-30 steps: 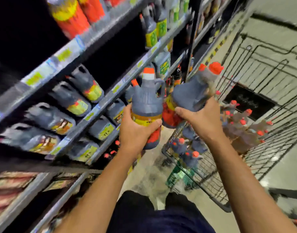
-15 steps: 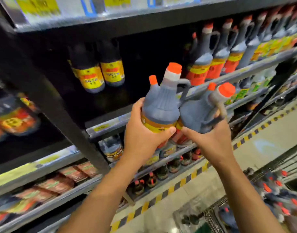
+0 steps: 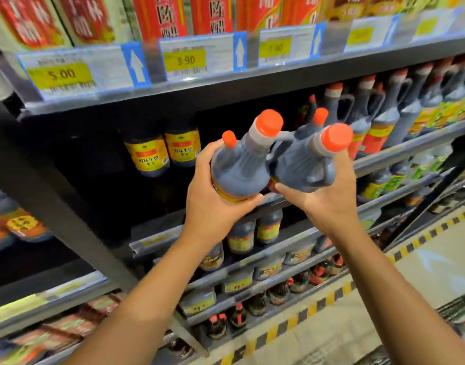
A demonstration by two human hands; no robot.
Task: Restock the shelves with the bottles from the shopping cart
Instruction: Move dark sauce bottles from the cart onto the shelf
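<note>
The head camera looks down and forward at a shop shelf unit, with both bare arms reaching up from the bottom of the picture.

The left hand (image 3: 213, 206) curls round the lower body of a dark jug bottle (image 3: 239, 169) with an orange cap, thumb across the front and fingers wrapped behind. The bottle tilts, cap toward the upper right.

The right hand (image 3: 329, 204) cups a second dark bottle (image 3: 302, 164) from below, fingers curled up its far side and thumb under its base. This bottle also has an orange cap and a side handle. The two bottles touch, side by side, held up in front of the middle shelf (image 3: 400, 151).

Behind them, at the right of that shelf, stands a row of matching jugs (image 3: 384, 119) with red and yellow labels. Farther left, deep in the dark shelf space, two round bottles (image 3: 163, 151) with yellow labels sit side by side.

The shelf above carries red packs (image 3: 157, 14), and its front edge holds yellow price tags (image 3: 185, 60) reading 5.00 and 3.90, with white arrows on blue beside them.

Lower shelves hold smaller dark bottles. The floor (image 3: 423, 272) at the lower right has a yellow and black striped line along the foot of the unit.
</note>
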